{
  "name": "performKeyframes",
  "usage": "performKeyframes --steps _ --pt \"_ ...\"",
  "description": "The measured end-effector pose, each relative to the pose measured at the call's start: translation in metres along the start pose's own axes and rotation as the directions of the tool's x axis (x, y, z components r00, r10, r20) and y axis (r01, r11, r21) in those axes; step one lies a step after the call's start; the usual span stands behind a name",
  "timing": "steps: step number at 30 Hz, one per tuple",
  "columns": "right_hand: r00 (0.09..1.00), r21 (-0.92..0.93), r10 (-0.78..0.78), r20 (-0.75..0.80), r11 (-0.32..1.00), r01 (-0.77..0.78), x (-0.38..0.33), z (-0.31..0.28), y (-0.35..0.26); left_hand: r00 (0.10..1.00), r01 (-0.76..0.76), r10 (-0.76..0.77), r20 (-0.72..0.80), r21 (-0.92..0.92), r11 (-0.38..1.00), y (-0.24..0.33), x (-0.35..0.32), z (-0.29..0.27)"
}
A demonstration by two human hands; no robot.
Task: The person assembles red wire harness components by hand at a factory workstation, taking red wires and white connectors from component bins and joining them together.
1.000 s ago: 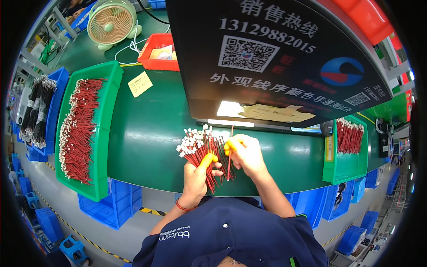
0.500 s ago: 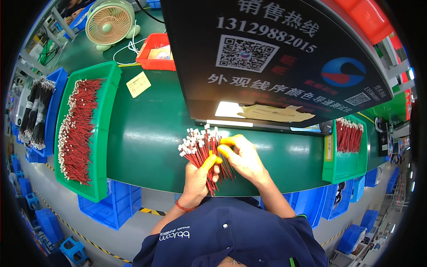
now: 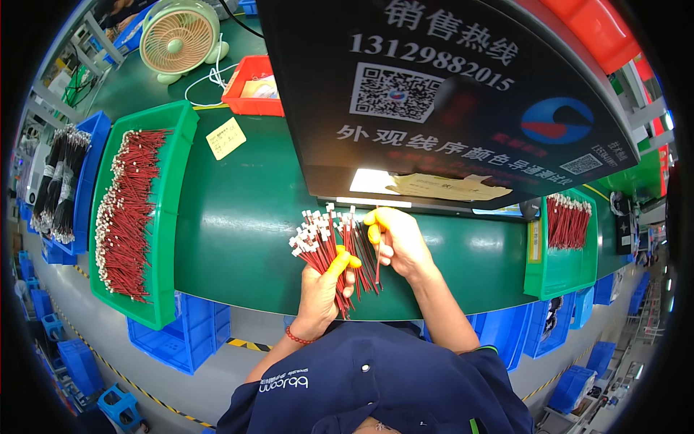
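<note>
A bundle of red and dark cables with white connectors [image 3: 312, 235] is gripped in my left hand [image 3: 316, 293], thumb across the wires. The connectors fan out at the far end, and the bare ends hang below the fist. My right hand [image 3: 406, 249] pinches a thin red cable [image 3: 378, 269] just right of the bundle; its upper end is hidden by the fingers. Yellow covers wrap several fingertips of both hands. Both hands are over the green table [image 3: 231, 239], in front of a black machine [image 3: 448, 79].
At left stands a green tray [image 3: 168, 239] of red cables with white connectors; at right is another green tray [image 3: 567, 271] holding fewer. A blue bin [image 3: 97, 134] has black cables. Behind are a fan [image 3: 177, 43], a red bin [image 3: 249, 105] and a yellow note [image 3: 226, 138].
My right hand has moved slightly right and away from the bundle, with a single red cable now showing below its fingers. The left hand has stayed nearly still.
</note>
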State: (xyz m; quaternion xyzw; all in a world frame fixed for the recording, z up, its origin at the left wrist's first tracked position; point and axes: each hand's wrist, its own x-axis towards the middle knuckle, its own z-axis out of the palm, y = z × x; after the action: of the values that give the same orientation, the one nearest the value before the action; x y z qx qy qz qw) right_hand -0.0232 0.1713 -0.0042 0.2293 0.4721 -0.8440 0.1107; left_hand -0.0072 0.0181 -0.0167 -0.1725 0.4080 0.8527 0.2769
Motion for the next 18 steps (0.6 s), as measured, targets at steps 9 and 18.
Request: performKeyframes --steps 9,18 --pt "0.966 -0.517 -0.224 -0.126 0.846 0.128 -0.009 0.015 0.001 1.0 0.009 -0.008 -0.013 0.02 1.0 -0.006 0.002 0.001" --pt "0.992 -0.444 -0.085 -0.096 0.895 0.034 -0.008 0.01 -0.016 1.0 0.026 -0.026 -0.007 0.03 0.999 -0.004 0.001 -0.001"
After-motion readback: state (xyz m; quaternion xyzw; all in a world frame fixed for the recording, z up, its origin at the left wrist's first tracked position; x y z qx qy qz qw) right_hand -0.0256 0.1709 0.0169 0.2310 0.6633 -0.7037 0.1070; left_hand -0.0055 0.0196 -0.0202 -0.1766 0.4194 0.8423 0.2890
